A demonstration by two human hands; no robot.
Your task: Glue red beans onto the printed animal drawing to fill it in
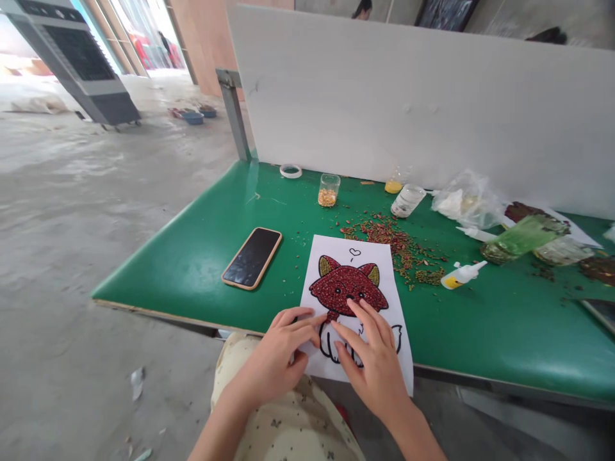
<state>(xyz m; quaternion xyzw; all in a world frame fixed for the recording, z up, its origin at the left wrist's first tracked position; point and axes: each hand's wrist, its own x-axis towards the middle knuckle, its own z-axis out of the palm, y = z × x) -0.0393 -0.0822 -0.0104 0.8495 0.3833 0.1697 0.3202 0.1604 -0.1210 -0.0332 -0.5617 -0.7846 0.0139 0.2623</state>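
A white sheet (310,368) with a fox drawing lies at the front edge of the green table. The fox's head (343,288) is covered in dark red beans, its ears (373,275) in green ones; the lower body is mostly bare paper with black outlines. My left hand (283,352) rests at the sheet's left side, index fingertip on the small red patch (331,317) below the head. On the right, my right hand (372,346) lies over the body with fingers spread, its tips near the chin and that patch. Neither hand visibly holds anything.
Loose red and green beans (394,246) are scattered behind the sheet. Around them are a glue bottle (461,275), a cup of yellow grains (328,192), a tipped clear jar (408,200), plastic bags (468,198) and a phone (253,257). A white board (423,109) stands along the back.
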